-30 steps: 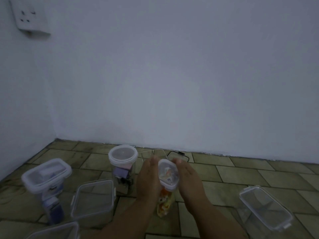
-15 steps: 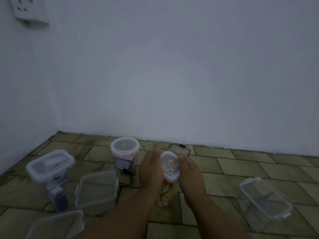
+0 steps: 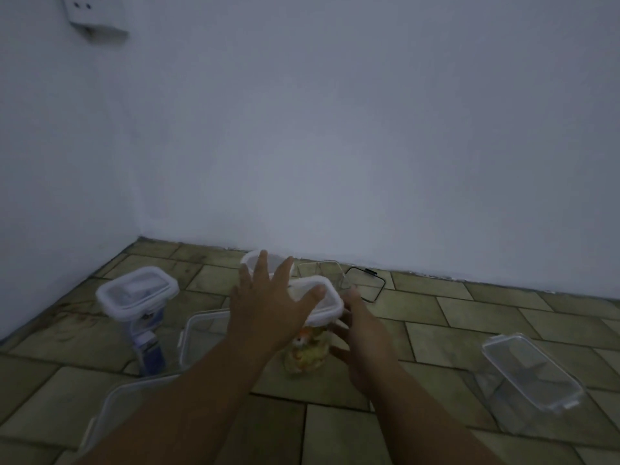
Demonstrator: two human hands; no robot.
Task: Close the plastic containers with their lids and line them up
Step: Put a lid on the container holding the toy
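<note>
The left hand lies flat, fingers spread, on the white-rimmed lid sitting atop the jar, which stands on the tiled floor. The right hand cups the jar's right side, its fingers curled against it just under the lid. Left of the jar stands a lidded tub, well to its right a clear box, and behind it, near the wall, a loose frame.

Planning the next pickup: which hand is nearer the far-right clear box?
Right. The right hand grips the middle container's side, toward the clear box; the left hand presses that container's lid.
</note>
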